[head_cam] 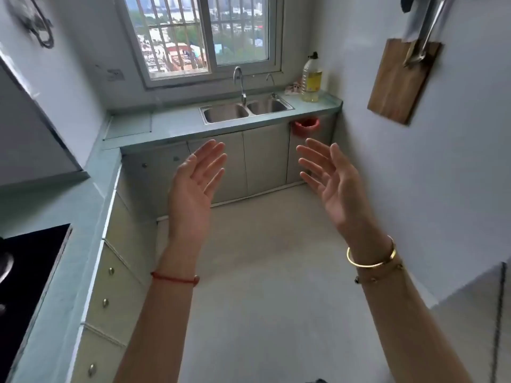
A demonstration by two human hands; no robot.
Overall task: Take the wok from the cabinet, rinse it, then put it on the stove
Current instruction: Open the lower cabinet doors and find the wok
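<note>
A: Wok anywhere?
B: Can't see it. Cabinet doors (243, 164) under the sink (246, 111) all closed, so can't tell where it sits. Stove (30, 277) is the black glass panel at far left, set in the green surface (171, 125).
A: Hands?
B: Both raised mid-air over the floor (271, 272), palms facing each other, apart. Left hand (193, 186) w/ fingers (213, 158) spread wide, pointing up toward the cabinets, holding nothing. Right hand (331, 186) same, fingers splayed, empty.
A: Wrists?
B: Red string (174, 279) on left, gold bangle (370, 258) on right.
A: Around it?
B: Faucet (240, 81) over the double basin, oil bottle (312, 78) on the surface's right end, red bin (305, 126) just below it, cutting board (401, 81) hung on the right wall.
</note>
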